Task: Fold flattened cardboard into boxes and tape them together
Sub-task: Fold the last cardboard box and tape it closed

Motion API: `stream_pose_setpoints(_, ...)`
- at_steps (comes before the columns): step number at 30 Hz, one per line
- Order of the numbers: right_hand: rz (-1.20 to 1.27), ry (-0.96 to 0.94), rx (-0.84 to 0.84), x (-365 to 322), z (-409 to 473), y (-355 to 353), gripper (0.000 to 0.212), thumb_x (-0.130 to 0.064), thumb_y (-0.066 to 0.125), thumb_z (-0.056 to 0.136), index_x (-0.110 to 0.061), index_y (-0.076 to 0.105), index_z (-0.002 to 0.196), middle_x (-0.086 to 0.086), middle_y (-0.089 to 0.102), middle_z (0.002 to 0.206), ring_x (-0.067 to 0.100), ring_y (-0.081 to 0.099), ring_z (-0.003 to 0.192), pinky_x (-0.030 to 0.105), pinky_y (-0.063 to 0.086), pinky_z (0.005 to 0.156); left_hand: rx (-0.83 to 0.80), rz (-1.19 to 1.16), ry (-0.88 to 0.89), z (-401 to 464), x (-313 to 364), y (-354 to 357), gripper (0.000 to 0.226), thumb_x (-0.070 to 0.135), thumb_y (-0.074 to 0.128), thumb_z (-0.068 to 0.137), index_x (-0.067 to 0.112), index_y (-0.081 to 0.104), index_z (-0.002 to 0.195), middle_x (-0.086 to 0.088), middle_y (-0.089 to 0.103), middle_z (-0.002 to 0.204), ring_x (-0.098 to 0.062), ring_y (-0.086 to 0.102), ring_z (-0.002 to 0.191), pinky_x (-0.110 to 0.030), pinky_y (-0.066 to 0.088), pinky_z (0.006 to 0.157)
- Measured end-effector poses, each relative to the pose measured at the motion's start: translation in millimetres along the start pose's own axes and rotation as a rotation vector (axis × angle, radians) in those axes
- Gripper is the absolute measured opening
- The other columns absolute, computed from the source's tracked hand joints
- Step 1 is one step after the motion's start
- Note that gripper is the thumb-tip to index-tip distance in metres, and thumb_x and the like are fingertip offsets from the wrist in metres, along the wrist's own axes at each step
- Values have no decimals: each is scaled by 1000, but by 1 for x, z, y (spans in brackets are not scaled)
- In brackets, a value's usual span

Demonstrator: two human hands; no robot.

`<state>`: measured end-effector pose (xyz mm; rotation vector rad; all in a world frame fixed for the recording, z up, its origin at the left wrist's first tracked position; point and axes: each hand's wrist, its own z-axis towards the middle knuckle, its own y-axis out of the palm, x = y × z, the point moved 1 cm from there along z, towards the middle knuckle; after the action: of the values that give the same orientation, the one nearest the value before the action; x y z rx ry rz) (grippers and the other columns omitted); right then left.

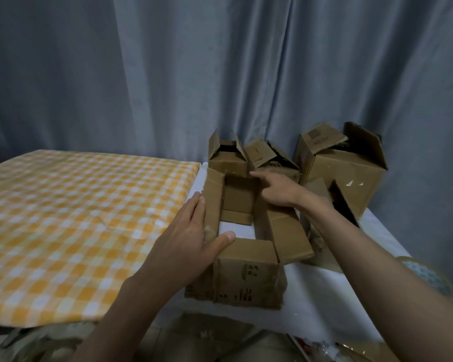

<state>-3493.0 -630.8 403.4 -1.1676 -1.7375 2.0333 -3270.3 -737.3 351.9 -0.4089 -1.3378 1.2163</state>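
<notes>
An opened-up cardboard box (pixel 246 275) stands on the white table (pixel 322 296), its top flaps spread and its inside open down to the white surface. My left hand (pixel 191 239) lies flat against the box's left flap, with the thumb over the near left corner. My right hand (pixel 275 190) reaches over the box's far right side, index finger stretched toward the far flap. A roll of tape (pixel 434 278) lies at the right edge, partly hidden by my right forearm.
Several folded boxes with open flaps stand behind: two small ones (pixel 228 158) (pixel 272 160) and a big one (pixel 343 165) at the back right. A yellow checked cloth (pixel 76 218) covers the surface to the left. A grey curtain (pixel 220 74) hangs behind.
</notes>
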Motion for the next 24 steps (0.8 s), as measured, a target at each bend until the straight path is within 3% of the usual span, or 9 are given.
stream_pose_setpoints(3,-155,-24,-18,8,2,9,54,-19,42,99,-30,38,152,-3,24,165,23,9,154,43,1,124,4,12,-51,0,1,1,104,77,39,84,18,-5,157,6,-7,165,-12,3,151,-35,20,118)
stream_pose_setpoints(6,-236,-31,-10,12,4,15,47,-32,33,104,-32,40,151,-11,18,165,22,-7,154,46,-13,120,6,-42,-135,2,4,-1,111,75,52,80,17,-2,157,0,14,163,-19,23,146,-39,32,112)
stream_pose_setpoints(10,-179,-25,21,14,3,13,45,-30,35,105,-32,43,149,-12,23,164,22,-7,154,48,-10,121,162,-151,-151,5,15,-3,107,61,80,65,22,31,151,2,48,143,-19,47,127,-37,44,103)
stream_pose_setpoints(13,-46,-16,77,14,0,10,43,-22,38,105,-28,48,146,-7,31,162,23,3,155,48,0,124,291,-148,-60,6,27,-2,103,49,87,63,23,37,149,3,54,140,-16,51,124,-20,34,95)
stream_pose_setpoints(17,129,-29,222,15,-7,8,41,-8,42,101,-20,60,136,3,39,158,24,22,152,45,18,124,206,-161,134,3,47,10,81,45,68,87,28,25,154,7,43,152,-10,42,135,-23,32,109)
stream_pose_setpoints(20,390,72,437,12,-17,3,46,1,42,98,-16,59,137,4,46,151,23,45,137,19,39,110,55,-93,187,0,49,22,72,58,40,97,30,12,157,13,13,163,-1,11,147,-22,11,115)
stream_pose_setpoints(23,696,284,522,11,-28,-2,46,-3,40,98,-15,50,141,9,60,132,21,58,116,37,50,100,-57,-10,190,3,43,28,87,78,25,87,31,4,157,18,-2,163,9,-7,141,-23,0,117)
stream_pose_setpoints(24,835,328,496,10,-32,-1,41,-6,40,100,-15,51,138,9,64,120,19,62,104,36,54,89,-80,5,189,3,41,29,88,79,21,86,31,2,157,18,-4,163,9,-9,141,-24,0,118)
